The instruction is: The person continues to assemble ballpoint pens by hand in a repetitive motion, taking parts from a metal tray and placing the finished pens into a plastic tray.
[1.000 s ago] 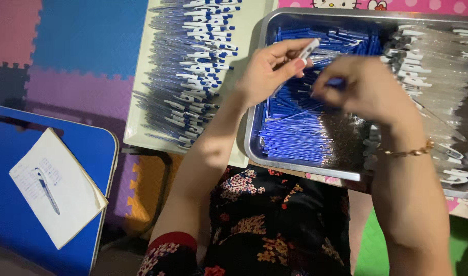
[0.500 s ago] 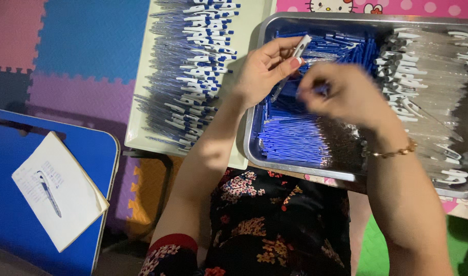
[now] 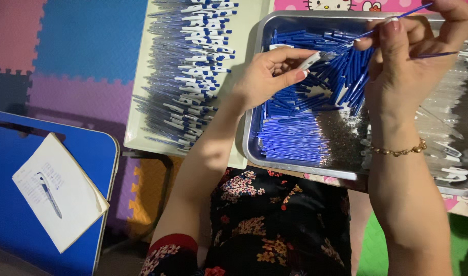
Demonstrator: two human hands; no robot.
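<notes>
Two bare hands work over a metal tray in the upper right of the head view, the only view there is. Left hand, near the frame's centre top, pinches a small white pen part between thumb and fingertips, its pale tip pointing right toward the other hand. Right hand, at the upper right and raised above the tray, grips a thin blue refill between thumb and forefinger; the refill slants up toward the top right edge, and a second thin blue rod sticks out to the right from under the same fingers. A gold bracelet circles that wrist. Inside the tray, a heap of blue refills lies at the lower left, dark blue pen pieces are piled just below the hands, and clear pen barrels fill the right side. Left of the tray, touching or nearly touching its edge, a pale flat tray carries rows of assembled blue-and-white pens. At the lower left of the frame a white notepad with a pen on it rests on a blue table. Coloured foam floor mats fill the upper left.
</notes>
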